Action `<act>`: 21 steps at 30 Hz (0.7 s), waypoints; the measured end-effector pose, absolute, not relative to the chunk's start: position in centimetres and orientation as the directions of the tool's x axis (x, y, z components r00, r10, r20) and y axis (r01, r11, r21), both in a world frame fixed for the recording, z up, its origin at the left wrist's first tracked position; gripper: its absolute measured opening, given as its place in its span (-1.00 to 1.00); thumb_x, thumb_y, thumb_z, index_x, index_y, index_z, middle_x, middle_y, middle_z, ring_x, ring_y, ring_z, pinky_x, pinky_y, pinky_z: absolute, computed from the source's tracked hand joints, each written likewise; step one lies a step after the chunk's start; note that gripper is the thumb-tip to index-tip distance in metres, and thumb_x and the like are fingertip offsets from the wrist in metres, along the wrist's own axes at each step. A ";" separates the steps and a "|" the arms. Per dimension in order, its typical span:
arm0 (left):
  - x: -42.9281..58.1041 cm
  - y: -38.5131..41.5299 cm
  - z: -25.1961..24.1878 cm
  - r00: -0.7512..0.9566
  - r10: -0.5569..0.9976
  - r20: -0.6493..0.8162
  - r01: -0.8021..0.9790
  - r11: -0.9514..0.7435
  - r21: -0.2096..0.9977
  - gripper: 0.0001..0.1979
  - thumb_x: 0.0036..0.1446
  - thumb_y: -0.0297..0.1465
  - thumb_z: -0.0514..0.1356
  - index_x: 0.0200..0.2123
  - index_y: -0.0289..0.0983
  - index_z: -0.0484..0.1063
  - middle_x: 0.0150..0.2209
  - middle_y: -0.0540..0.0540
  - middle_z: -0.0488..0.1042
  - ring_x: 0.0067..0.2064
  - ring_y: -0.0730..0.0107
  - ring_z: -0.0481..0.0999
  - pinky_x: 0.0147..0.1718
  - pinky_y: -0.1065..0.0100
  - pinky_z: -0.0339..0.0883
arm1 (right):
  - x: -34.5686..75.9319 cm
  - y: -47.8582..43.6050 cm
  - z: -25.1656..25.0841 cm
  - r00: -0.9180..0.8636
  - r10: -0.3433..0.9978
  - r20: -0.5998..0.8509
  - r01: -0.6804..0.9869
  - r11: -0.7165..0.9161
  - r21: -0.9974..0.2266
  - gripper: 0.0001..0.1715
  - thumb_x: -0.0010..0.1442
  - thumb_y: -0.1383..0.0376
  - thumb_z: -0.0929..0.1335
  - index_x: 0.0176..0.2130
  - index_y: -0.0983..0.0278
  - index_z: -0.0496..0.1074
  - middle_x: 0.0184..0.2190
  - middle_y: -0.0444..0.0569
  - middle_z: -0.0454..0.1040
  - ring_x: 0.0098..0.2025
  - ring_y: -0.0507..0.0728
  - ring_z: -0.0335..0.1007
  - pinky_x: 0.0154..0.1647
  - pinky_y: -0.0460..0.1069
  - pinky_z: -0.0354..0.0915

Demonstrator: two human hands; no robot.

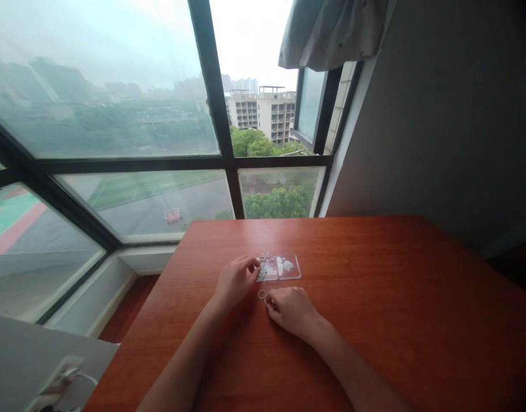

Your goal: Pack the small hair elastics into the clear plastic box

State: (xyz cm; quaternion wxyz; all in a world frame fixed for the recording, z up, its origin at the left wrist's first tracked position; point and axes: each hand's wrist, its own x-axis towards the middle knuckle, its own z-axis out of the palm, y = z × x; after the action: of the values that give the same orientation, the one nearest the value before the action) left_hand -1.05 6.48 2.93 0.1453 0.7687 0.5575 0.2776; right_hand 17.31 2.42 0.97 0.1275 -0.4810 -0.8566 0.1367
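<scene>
A small clear plastic box [290,276] lies open and flat on the table, with several small silvery and pinkish rings [269,260] in its left half. A pale piece shows in its right half. At the box's left edge is my left hand [237,278], thumb and fingers pinched together; what they hold, if anything, is too small to make out. Just in front of the box a thin round ring [262,294] rests on the wood. Beside it my right hand [292,308] is closed low over the table, with a small ring partly showing at its fingertips.
The reddish-brown wooden table [395,286] reaches back to dark-framed windows [228,163]. A grey curtain [335,34] hangs at the upper right beside a wall. At the lower left, a plug with a white cable sits in a wall socket [63,375].
</scene>
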 end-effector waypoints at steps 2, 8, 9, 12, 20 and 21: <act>-1.0 6.5 2.9 0.239 0.932 0.274 0.748 -0.356 0.561 -0.88 0.12 -0.41 0.13 -0.37 -0.25 0.48 -0.43 -0.02 0.47 -0.42 0.44 0.36 -0.41 0.45 0.17 | 17.3 2.5 0.8 -0.505 0.856 0.114 0.773 0.507 -0.382 -0.82 0.15 0.31 0.28 -0.36 0.19 0.48 -0.41 -0.09 0.58 -0.38 0.08 0.48 -0.43 -0.08 0.04; -0.7 6.4 2.9 0.252 0.925 0.283 0.660 -0.379 0.649 -0.86 0.14 -0.40 0.13 -0.36 -0.29 0.47 -0.49 0.02 0.42 -0.49 0.52 0.28 -0.46 0.49 0.12 | 17.9 2.8 0.7 -0.435 0.870 0.231 0.692 0.487 -0.532 -0.86 0.13 0.31 0.32 -0.34 0.19 0.50 -0.48 -0.16 0.55 -0.46 0.02 0.41 -0.43 -0.12 0.07; -0.6 6.4 3.0 0.256 0.927 0.274 0.645 -0.375 0.666 -0.86 0.14 -0.38 0.13 -0.37 -0.30 0.47 -0.50 0.03 0.41 -0.49 0.53 0.27 -0.47 0.49 0.11 | 18.0 2.9 0.8 -0.417 0.874 0.249 0.680 0.482 -0.552 -0.88 0.12 0.31 0.33 -0.35 0.19 0.50 -0.49 -0.17 0.53 -0.47 0.01 0.39 -0.43 -0.12 0.07; -0.2 6.2 3.3 0.302 0.930 0.210 0.587 -0.355 0.727 -0.80 0.16 -0.33 0.14 -0.40 -0.32 0.48 -0.53 0.03 0.38 -0.50 0.54 0.24 -0.50 0.51 0.09 | 18.6 3.2 1.1 -0.357 0.885 0.300 0.654 0.466 -0.596 -0.90 0.09 0.34 0.34 -0.36 0.20 0.49 -0.54 -0.18 0.49 -0.50 -0.01 0.34 -0.42 -0.13 0.09; 1.1 5.5 3.1 0.422 0.905 0.054 0.339 -0.213 0.916 -0.68 0.19 -0.21 0.14 -0.37 -0.38 0.50 -0.47 -0.04 0.44 -0.41 0.46 0.35 -0.45 0.49 0.17 | 19.3 3.5 1.3 -0.277 0.867 0.414 0.573 0.495 -0.653 -0.84 0.18 0.30 0.30 -0.37 0.25 0.48 -0.62 -0.19 0.36 -0.56 -0.02 0.22 -0.46 -0.14 0.08; 1.2 5.5 3.0 0.426 0.903 0.049 0.315 -0.199 0.928 -0.69 0.18 -0.22 0.15 -0.36 -0.38 0.50 -0.46 -0.05 0.44 -0.41 0.46 0.36 -0.44 0.49 0.18 | 19.3 3.5 1.3 -0.280 0.863 0.420 0.577 0.501 -0.645 -0.84 0.19 0.30 0.30 -0.36 0.25 0.49 -0.61 -0.18 0.36 -0.55 -0.02 0.23 -0.46 -0.13 0.08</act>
State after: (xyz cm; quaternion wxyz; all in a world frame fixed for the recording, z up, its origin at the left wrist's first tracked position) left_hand 1.17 5.55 3.03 0.4631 0.7060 0.4314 0.3179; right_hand 19.30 3.51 1.26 0.3815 -0.4630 -0.7778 0.1875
